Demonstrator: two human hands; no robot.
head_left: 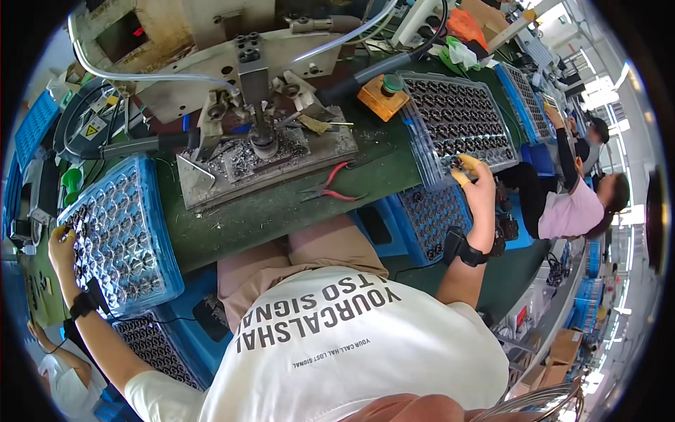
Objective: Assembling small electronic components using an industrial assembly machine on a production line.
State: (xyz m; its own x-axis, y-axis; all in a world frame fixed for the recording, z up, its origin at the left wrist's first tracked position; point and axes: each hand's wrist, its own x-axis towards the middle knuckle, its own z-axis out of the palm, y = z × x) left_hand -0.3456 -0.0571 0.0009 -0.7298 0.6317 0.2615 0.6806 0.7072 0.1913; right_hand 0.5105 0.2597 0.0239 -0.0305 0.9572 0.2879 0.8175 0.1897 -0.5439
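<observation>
My left hand [62, 247], with yellow covers on its fingertips, is curled at the outer left edge of a clear pocketed tray [119, 243]. Dark small parts show near those fingers; what they hold is hidden. On the other side, my right hand [477, 181], also with yellow fingertip covers, pinches a small dark round part [456, 166] over the near edge of a second tray [460, 116]. Rows of dark round parts fill most of that tray. Between the hands stands a press with a vertical tool [261, 137] above a metal base plate [211, 188] strewn with shavings.
Red-handled pliers [333, 186] lie on the green bench [232, 235] before the base plate. An orange box with a green-topped button [380, 97] sits by the right tray. More filled trays [432, 218] stand lower down on both sides. Other people [573, 204] work at right and lower left.
</observation>
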